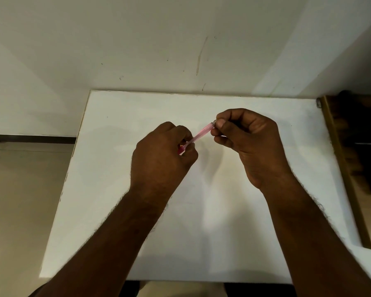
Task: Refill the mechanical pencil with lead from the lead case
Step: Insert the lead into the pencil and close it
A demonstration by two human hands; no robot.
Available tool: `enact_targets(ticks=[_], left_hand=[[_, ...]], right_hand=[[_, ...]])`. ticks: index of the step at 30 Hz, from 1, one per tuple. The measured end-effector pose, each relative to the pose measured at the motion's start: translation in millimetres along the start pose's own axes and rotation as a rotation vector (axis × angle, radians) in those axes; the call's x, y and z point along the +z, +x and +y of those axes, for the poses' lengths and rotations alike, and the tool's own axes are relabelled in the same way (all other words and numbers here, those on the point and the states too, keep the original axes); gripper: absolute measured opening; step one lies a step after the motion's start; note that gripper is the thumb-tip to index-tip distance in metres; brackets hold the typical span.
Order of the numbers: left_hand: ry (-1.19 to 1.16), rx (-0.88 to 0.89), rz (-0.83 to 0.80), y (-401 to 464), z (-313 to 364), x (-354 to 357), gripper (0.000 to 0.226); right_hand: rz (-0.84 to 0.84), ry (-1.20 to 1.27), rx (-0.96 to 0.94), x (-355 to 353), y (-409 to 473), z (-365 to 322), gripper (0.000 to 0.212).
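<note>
Left hand (163,153) and right hand (242,133) each pinch an end of the slim translucent-pink mechanical pencil (198,135).

Pink translucent mechanical pencil (199,135) held tilted above table.

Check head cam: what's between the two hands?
Only the pink mechanical pencil spans from left hand to right hand, above the bare white table. No lead case visible.

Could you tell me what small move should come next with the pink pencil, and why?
Probably the right hand should pull the cap end off the pink pencil, since its fingertips pinch that end while the left hand grips the other; no lead case is visible.
</note>
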State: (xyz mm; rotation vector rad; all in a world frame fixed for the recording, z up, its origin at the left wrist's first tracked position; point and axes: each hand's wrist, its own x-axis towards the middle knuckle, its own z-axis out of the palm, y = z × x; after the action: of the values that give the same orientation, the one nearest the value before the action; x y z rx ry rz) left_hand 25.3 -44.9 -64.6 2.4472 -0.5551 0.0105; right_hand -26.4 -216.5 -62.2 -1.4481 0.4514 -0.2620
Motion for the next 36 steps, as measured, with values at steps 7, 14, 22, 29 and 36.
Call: enact_targets(ticks=[7, 14, 22, 29, 36], left_hand=[[0.012, 0.007, -0.006, 0.7, -0.4, 0.2, 0.007], [0.053, 0.047, -0.009, 0.9, -1.5, 1.3, 0.007], [-0.007, 0.004, -0.012, 3.0, -1.3, -0.2, 0.008], [-0.104, -0.058, 0.070, 7.5, -9.4, -7.9, 0.008], [-0.102, -0.072, 0.046, 7.7, -9.5, -9.3, 0.012]], right_hand=[[-0.019, -0.176, -0.078, -4.1, 0.4, -0.6, 0.014], [0.009, -0.435, -0.181, -6.5, -1.1, -0.5, 0.020], [0.035, -0.284, -0.160, -3.8, -0.3, 0.7, 0.016], [0.095, -0.680, -0.133, 13.6, -1.0, 30.6, 0.029], [0.003, -1.057, -0.140, 44.1, -10.2, 41.4, 0.037]])
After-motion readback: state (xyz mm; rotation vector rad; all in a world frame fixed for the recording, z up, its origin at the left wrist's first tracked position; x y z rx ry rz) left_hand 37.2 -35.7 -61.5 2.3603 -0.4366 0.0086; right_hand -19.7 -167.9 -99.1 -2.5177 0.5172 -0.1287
